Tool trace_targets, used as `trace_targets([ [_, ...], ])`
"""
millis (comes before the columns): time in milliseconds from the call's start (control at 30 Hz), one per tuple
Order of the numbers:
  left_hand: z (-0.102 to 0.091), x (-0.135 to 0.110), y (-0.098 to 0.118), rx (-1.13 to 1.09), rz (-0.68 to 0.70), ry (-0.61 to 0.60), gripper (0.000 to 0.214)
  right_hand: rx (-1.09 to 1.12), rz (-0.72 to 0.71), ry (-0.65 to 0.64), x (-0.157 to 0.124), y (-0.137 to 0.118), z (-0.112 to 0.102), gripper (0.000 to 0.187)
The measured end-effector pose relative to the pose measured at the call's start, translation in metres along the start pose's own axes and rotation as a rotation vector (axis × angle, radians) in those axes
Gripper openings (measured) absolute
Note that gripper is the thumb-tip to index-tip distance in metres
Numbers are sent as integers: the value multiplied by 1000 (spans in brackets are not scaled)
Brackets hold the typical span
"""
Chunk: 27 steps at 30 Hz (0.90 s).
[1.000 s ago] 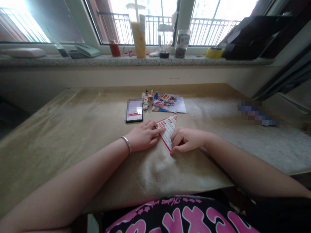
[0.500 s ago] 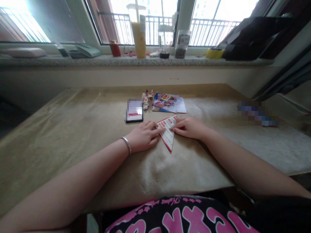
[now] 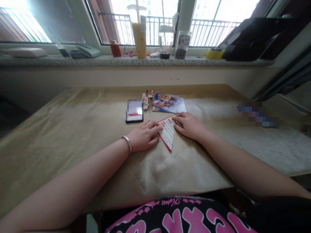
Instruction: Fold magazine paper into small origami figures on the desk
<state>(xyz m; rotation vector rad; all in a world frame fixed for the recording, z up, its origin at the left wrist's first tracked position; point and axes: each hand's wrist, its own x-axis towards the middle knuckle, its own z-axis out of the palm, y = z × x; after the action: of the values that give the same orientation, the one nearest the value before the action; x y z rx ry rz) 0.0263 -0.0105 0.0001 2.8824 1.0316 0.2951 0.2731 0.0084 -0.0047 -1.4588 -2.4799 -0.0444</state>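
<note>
A folded sheet of printed paper [image 3: 168,134], white with red edges and red labels, lies on the table between my hands. It is a triangle whose sharp tip points toward me. My left hand [image 3: 145,134] rests flat at its left side, fingers spread, the fingertips on the paper's upper left edge. Over the upper right corner lies my right hand [image 3: 188,126], its fingers loosely stretched and touching the paper; that corner is partly hidden beneath them. A silver bracelet [image 3: 127,144] circles the left wrist.
Beyond my left hand lies a phone or small tablet [image 3: 134,110]. Folded paper pieces [image 3: 147,98] sit beside it, next to a stack of colourful leaflets [image 3: 168,103]. A blurred item [image 3: 257,114] is at far right. Several cups and containers line the windowsill [image 3: 155,61].
My right hand has shifted up and its fingers have moved from the paper's middle to its upper right corner. My left hand and the paper are nearly still.
</note>
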Motion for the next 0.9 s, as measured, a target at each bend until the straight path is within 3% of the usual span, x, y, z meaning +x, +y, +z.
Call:
trace_targets([
  [400, -1, 1, 0, 28, -19, 29, 41, 200, -397, -112, -2, -2, 3, 57],
  [700, -4, 3, 3, 45, 53, 40, 38, 101, -288, -48, 1, -11, -3, 40],
  [900, -1, 1, 4, 30, 71, 44, 40, 68, -230, -24, 2, -14, 5, 45],
])
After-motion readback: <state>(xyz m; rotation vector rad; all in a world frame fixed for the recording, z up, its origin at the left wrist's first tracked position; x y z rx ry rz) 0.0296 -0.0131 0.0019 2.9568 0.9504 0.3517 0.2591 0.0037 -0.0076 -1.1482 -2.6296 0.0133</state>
